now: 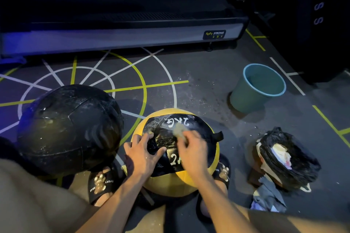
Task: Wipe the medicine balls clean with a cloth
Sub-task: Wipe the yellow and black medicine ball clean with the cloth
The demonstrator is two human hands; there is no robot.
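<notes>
Bare forearms reach in from the bottom edge toward a yellow and black medicine ball marked 2KG [197,130], which sits on the dark marked gym floor [198,85] between the person's feet in black slides [101,185]. The left hand [141,152] lies on the ball's near left side with its fingers spread and fairly straight, pressing on the black panel. The right hand [191,147] is blurred; its fingers curl around a small pale grey cloth wad [179,129] held against the black panel just below the white lettering. White smears show on the ball's top.

Just to the left stands a larger black medicine ball [68,128], speckled with white marks. A teal plastic bucket [253,98] stands well apart to the right. Nearer on the right sits a black bag [301,157] holding crumpled pale rubbish, with grey rags [269,196] beside it. A treadmill base labelled BODY STRONG [121,38] runs across the back.
</notes>
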